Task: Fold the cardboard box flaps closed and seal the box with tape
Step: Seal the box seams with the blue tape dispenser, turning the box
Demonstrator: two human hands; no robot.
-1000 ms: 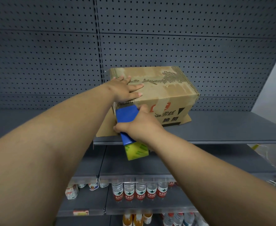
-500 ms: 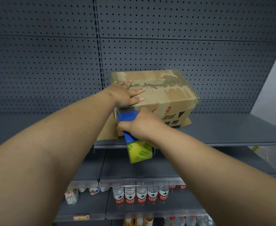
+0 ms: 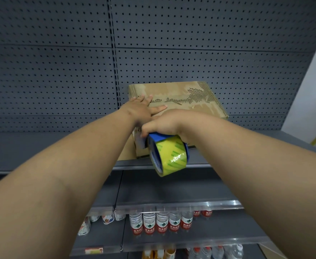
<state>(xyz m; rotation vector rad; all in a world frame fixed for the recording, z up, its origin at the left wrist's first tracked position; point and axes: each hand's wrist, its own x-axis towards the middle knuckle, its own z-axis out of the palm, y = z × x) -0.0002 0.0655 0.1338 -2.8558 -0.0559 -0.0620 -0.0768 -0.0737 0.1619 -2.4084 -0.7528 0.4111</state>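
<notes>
Cardboard box: on grey shelf, flaps down. Left hand: flat on box top, fingers straight. Right hand: gripping blue tape dispenser (yellow-green roll) at box's near face. Water bottles: lower shelf.

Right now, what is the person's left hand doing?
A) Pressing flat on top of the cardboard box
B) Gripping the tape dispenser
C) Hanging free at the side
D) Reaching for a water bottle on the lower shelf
A: the left hand lies with straight fingers on the top of the cardboard box, while the right hand grips the tape dispenser.
</notes>
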